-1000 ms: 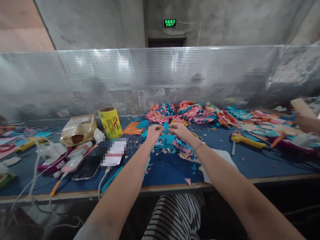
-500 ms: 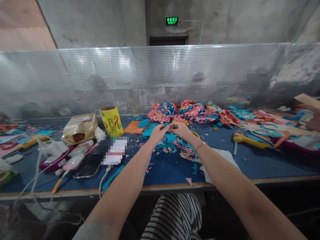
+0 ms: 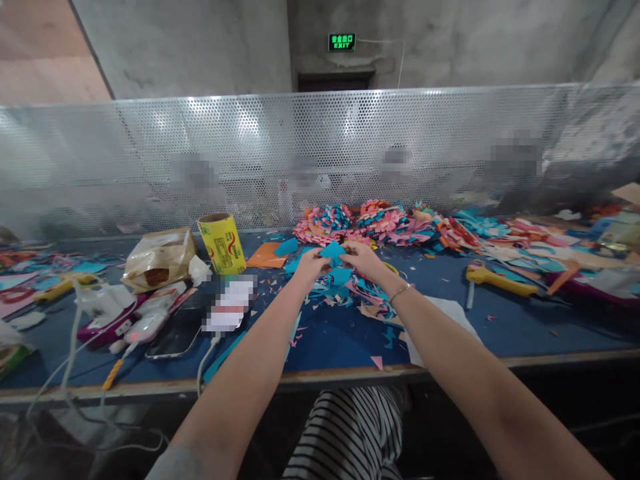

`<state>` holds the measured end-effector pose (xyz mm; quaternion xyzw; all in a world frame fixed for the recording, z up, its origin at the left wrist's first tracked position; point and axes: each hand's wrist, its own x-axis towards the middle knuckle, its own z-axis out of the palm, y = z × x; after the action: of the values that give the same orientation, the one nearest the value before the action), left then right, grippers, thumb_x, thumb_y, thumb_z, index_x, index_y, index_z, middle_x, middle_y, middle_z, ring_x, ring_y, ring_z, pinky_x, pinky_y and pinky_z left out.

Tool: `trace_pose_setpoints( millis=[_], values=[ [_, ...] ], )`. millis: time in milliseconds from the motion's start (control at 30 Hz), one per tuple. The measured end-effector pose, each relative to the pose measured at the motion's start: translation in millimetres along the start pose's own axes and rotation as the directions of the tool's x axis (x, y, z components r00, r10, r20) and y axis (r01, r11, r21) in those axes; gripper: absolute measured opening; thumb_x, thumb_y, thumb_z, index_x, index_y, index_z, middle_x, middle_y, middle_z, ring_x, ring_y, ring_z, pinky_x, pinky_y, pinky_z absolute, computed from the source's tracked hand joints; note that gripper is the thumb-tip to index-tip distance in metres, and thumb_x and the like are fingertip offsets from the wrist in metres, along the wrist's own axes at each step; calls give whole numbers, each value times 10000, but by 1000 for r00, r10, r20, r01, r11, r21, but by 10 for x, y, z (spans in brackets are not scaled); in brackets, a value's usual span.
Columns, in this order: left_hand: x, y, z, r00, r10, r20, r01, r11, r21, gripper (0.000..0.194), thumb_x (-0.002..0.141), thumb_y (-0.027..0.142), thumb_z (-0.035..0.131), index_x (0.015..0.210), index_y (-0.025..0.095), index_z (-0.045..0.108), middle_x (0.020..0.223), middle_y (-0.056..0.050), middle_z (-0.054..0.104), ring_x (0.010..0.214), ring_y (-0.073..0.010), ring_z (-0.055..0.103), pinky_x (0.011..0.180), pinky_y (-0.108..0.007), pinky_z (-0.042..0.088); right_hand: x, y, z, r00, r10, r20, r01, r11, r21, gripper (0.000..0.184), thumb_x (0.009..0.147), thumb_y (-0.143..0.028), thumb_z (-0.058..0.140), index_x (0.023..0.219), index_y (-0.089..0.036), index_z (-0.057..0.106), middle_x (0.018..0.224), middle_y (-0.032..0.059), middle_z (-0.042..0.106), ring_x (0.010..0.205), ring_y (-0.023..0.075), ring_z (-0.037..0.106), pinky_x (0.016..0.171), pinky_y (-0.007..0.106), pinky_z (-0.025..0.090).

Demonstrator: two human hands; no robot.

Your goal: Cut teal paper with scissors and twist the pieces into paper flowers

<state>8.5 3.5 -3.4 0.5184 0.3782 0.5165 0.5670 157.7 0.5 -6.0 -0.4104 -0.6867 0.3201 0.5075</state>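
A piece of blue paper (image 3: 332,252) spans the gap between my hands, its folded or cut shape too small to make out. My left hand (image 3: 314,264) pinches its left side, and my right hand (image 3: 361,259), with a bracelet on the wrist, grips the right side. Beneath them lie more blue paper pieces (image 3: 340,277) and small scraps (image 3: 345,293). Just behind my hands sit pink, blue and orange paper flowers (image 3: 325,225) in a heap.
To the left stand a yellow tube (image 3: 221,244), a paper bag (image 3: 159,257) and phones with cables (image 3: 173,333). A yellow-handled glue gun (image 3: 505,281) lies at the right. White paper (image 3: 443,320) is under my right forearm. A perforated metal screen (image 3: 250,160) rises behind the table.
The blue paper now shows spread between my hands, which have moved slightly apart. A co-worker's hand at the far right has drawn out of view.
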Motion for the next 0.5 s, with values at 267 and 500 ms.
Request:
trace_pose_setpoints(
  millis=[267, 500],
  values=[
    [-6, 15, 0, 1000, -27, -12, 26, 999, -44, 222, 542, 136, 660, 746, 148, 573, 560, 32, 551, 545, -96, 549, 641, -284, 502, -3, -25, 21, 999, 47, -12, -46, 997, 55, 159, 601, -199, 549, 755, -173, 574, 664, -8, 609, 548, 109, 545, 541, 249, 466],
    [-35, 85, 31, 997, -70, -40, 66, 992, -112, 150, 561, 92, 618, 687, 148, 559, 531, 20, 571, 520, -105, 573, 652, -301, 512, 39, 45, 19, 997, 64, -34, -58, 986, 154, 200, 567, -184, 551, 766, -183, 573, 658, -15, 611, 559, 116, 559, 575, 262, 477]
  ],
)
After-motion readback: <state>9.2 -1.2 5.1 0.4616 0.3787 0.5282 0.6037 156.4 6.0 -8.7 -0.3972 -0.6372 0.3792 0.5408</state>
